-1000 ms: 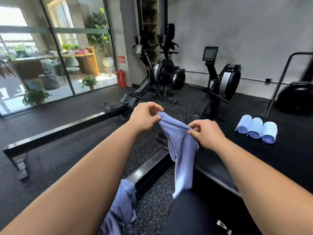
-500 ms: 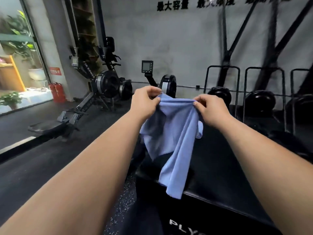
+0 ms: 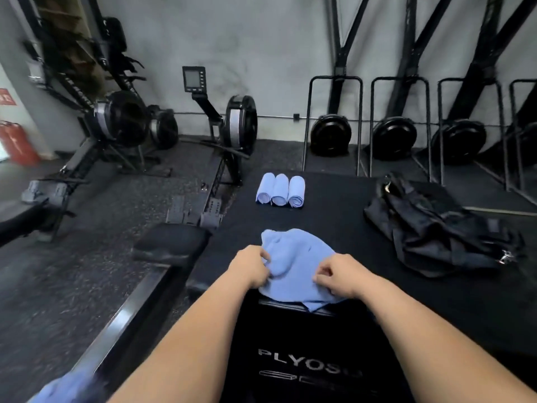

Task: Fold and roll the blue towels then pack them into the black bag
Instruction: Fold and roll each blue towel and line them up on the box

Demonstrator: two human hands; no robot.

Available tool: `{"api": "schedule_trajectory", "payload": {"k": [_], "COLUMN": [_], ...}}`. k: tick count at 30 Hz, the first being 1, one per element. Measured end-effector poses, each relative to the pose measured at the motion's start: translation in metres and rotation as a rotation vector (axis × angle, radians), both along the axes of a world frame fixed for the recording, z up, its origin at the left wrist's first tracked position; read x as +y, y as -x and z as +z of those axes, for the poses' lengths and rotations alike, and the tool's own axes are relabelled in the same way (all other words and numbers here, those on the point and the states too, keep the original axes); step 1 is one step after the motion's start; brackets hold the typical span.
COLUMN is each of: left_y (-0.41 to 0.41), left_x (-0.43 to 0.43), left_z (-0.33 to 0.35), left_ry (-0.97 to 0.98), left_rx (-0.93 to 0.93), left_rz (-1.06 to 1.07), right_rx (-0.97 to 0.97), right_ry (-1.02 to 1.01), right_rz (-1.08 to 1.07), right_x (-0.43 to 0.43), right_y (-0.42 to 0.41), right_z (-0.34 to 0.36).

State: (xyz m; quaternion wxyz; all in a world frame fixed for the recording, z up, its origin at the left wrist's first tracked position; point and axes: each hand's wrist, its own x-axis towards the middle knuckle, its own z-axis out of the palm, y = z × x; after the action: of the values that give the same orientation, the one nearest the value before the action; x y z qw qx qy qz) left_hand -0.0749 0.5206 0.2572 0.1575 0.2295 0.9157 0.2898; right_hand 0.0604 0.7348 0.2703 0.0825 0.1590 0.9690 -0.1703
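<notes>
Off the left side of the black box (image 3: 334,205), blurred, lies another blue cloth (image 3: 66,388). At the near edge our left hand (image 3: 251,267) pinches the left border of a crumpled blue towel (image 3: 293,257). Our right hand (image 3: 338,276), fingers (image 3: 322,277) curled, pinches its right border, the towel bunched between and beyond both grips. Three rolled towels (image 3: 280,189) touch side by side near the far edge, and the black bag (image 3: 436,228) slumps toward the right edge.

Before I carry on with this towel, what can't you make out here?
Head view only.
Towel: near edge covered by the left hand and right hand.
Bag: opening lost in dark crumpled folds.
Blue cloth, bottom left: blurred, cut off by the frame edge.
Box lettering: its end blurred, unreadable.
</notes>
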Motion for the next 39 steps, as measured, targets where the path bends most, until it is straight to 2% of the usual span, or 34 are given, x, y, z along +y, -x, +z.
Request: {"api": "schedule_trajectory", "payload": {"k": [3, 6, 10, 12, 14, 16, 19, 21, 24, 27, 31, 34, 36, 39], "left_y": [-0.004, -0.003, 0.001, 0.002, 0.001, 0.001, 0.005, 0.008, 0.012, 0.015, 0.014, 0.017, 0.017, 0.015], "left_x": [-0.001, 0.004, 0.012, 0.017, 0.021, 0.027, 0.042, 0.053, 0.066, 0.075, 0.070, 0.064, 0.065, 0.067], "left_z": [-0.022, -0.030, -0.041, -0.047, -0.052, -0.052, -0.052, -0.054, -0.063, -0.071, -0.085, -0.087, -0.087, -0.089], "left_ry": [0.036, 0.081, 0.056, 0.046, 0.069, 0.092, 0.133, 0.138, 0.097, 0.064, -0.003, -0.110, -0.122, -0.122], "left_rx": [0.009, 0.163, 0.368, 0.376, 0.411, 0.481, 0.569, 0.607, 0.630, 0.622, 0.601, 0.561, 0.590, 0.641], "left_rz": [0.009, 0.035, -0.120, -0.191, -0.205, -0.169, -0.112, -0.089, -0.071, -0.091, -0.127, -0.038, -0.069, -0.132], "right_rx": [0.176, 0.312, 0.156, 0.105, 0.164, 0.150, 0.073, 0.124, 0.238, 0.234, 0.192, 0.272, 0.281, 0.223], "right_ry": [-0.022, -0.068, -0.065, -0.198, -0.480, -0.577, -0.533, -0.476, -0.256, -0.147, -0.208, -0.385, -0.391, -0.377], "right_rz": [-0.086, -0.149, -0.054, -0.090, -0.136, -0.180, -0.286, -0.332, -0.262, -0.239, -0.268, -0.469, -0.602, -0.540], "right_x": [0.002, 0.003, 0.006, 0.003, 0.001, 0.004, 0.021, 0.032, 0.041, 0.042, 0.043, 0.053, 0.061, 0.067], "right_y": [0.006, 0.019, 0.034, 0.031, 0.028, 0.028, 0.033, 0.035, 0.041, 0.052, 0.063, 0.064, 0.060, 0.056], "right_z": [-0.020, -0.020, -0.030, -0.036, -0.037, -0.034, -0.034, -0.039, -0.051, -0.055, -0.060, -0.058, -0.059, -0.070]}}
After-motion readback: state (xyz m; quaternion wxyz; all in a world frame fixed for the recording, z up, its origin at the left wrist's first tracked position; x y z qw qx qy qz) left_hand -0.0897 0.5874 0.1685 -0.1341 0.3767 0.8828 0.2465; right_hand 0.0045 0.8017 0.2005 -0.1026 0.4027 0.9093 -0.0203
